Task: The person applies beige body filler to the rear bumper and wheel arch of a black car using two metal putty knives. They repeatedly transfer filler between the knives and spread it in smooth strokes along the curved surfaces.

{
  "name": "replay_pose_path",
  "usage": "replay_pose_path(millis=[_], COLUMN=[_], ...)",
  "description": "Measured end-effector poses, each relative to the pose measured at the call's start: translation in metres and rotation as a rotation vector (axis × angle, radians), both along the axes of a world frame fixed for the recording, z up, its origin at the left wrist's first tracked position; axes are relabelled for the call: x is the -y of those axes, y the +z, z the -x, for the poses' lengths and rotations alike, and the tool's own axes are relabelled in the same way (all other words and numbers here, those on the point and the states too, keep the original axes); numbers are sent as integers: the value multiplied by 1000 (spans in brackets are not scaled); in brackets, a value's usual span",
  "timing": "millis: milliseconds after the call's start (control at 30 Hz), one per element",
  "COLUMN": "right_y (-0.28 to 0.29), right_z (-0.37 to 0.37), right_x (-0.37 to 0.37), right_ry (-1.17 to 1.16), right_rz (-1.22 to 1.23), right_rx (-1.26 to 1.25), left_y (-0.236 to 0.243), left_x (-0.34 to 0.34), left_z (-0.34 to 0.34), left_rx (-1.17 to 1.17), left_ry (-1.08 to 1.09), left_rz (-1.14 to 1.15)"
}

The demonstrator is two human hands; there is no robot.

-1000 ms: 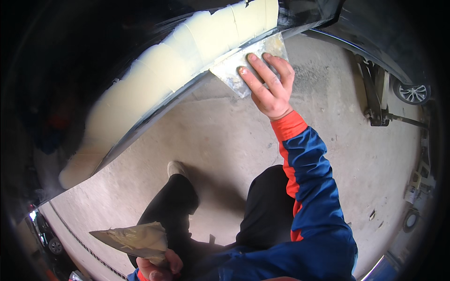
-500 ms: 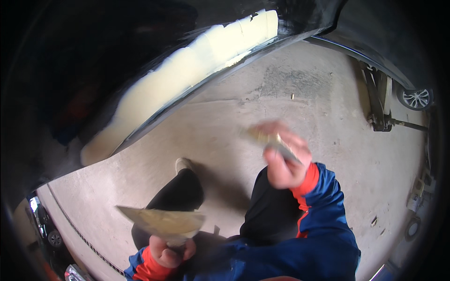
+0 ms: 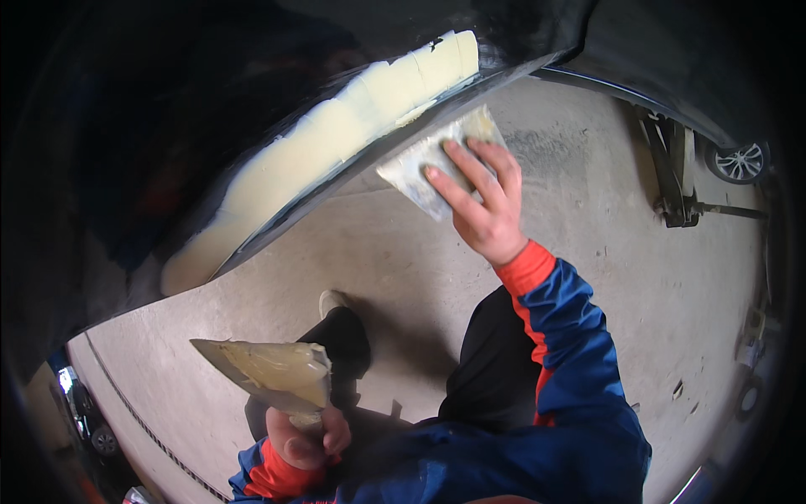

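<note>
A long cream-coloured band of body filler [image 3: 336,130] covers the lower edge of a dark car body panel [image 3: 168,101]. My right hand [image 3: 491,202] reaches up beside that edge and grips a flat, smeared rectangular spreader [image 3: 437,160], its fingers laid over the face; the thumb is hidden. The spreader's upper edge lies close to the panel's lower edge; whether they touch I cannot tell. Low in front of me, my left hand [image 3: 304,441] is wrapped round the handle of a wide putty knife [image 3: 269,370]. Cream filler coats its blade, thickest at the right end.
A lift arm [image 3: 667,168] stands on the concrete floor [image 3: 403,252] at the right, near a car wheel [image 3: 740,164]. Another dark car [image 3: 88,412] is at the lower left. My shoe [image 3: 332,302] rests below the panel.
My right hand has moved up toward the panel and turned the spreader so its broad face shows. My left hand has tilted the putty knife and raised its blade slightly.
</note>
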State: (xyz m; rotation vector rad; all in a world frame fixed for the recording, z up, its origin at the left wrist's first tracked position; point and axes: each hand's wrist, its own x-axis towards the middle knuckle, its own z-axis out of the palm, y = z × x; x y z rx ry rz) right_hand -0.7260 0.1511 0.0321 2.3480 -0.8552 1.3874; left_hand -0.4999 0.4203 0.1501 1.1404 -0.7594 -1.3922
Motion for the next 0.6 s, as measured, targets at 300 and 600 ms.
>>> replay_pose_path(millis=[300,600], right_y=[-27,-39], right_z=[-26,-10], right_x=[42,30], right_ry=[-68,17], right_rz=[76,18], right_rx=[1,-53], left_y=[-4,-3], left_x=[-17,-16], left_z=[-14,-13], left_rx=[-44,11], left_ry=[69,13], left_rz=[-7,-33])
